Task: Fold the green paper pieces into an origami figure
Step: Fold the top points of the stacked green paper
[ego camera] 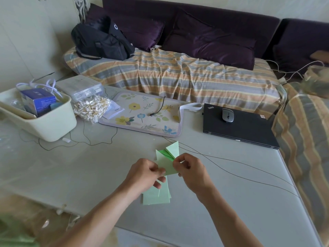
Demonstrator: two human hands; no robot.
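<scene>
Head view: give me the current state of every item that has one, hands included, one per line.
Left hand: pinching the folded green paper's left edge.
Right hand: pinching its right edge.
Folded green paper: partly folded, held above the table.
Green paper pieces: flat on the table, under the hands.
Laptop: lid closed.
Mouse: resting on the laptop.
Black bag: unzipped, on the sofa.
Cotton swab bag: lying beside the bin.

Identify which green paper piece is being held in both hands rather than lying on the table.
The folded green piece, pinched between left hand and right hand; the flat green sheets lie below.
</scene>
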